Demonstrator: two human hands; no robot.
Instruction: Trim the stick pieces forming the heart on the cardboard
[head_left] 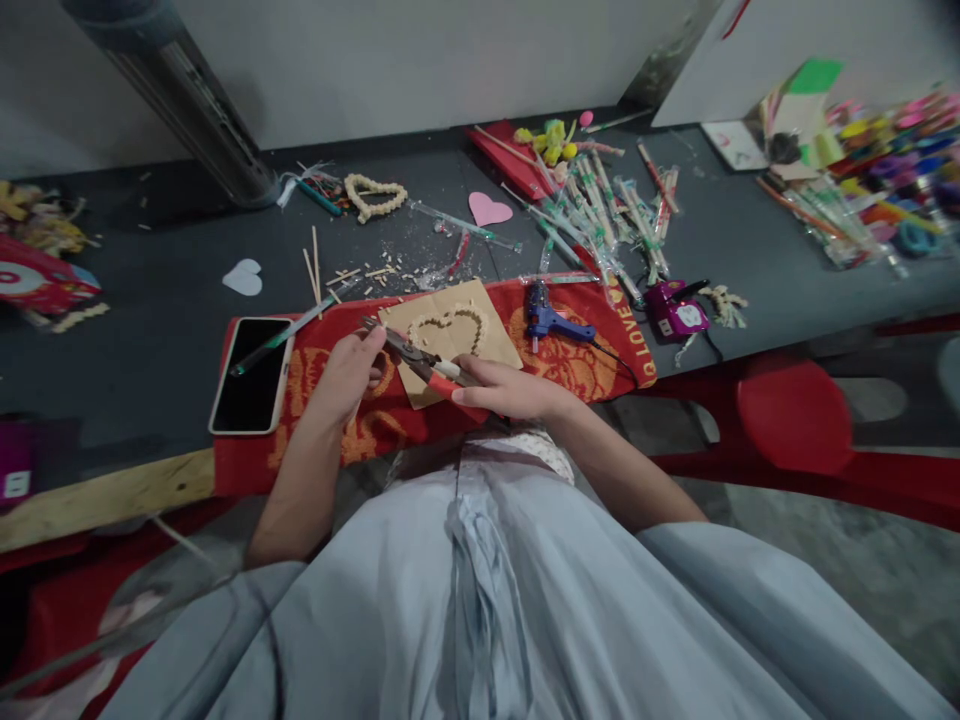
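My right hand (pixel 510 388) is wrapped round the handles of a pair of pliers (pixel 426 368) with orange-red and pale grips. Its jaws point up and left, by the fingertips of my left hand (pixel 349 375). Those fingers are pinched together at the jaws; whatever they hold is too small to make out. Beneath the pliers lies a tan square board (pixel 499 350), and on it a heart outline (pixel 480 318) built of short stick pieces. A red towel (pixel 322 440) with orange patterns is spread under the board.
Right of the board rests a blue glue gun (pixel 559 325) with its cord. A phone (pixel 244 400) lies left, a wrapped stick across it. Behind are stick scraps (pixel 382 270), another heart frame (pixel 375 198), a pink paper heart (pixel 490 208) and several wrapped sticks (pixel 600 205). Red stools (pixel 795 412) stand below.
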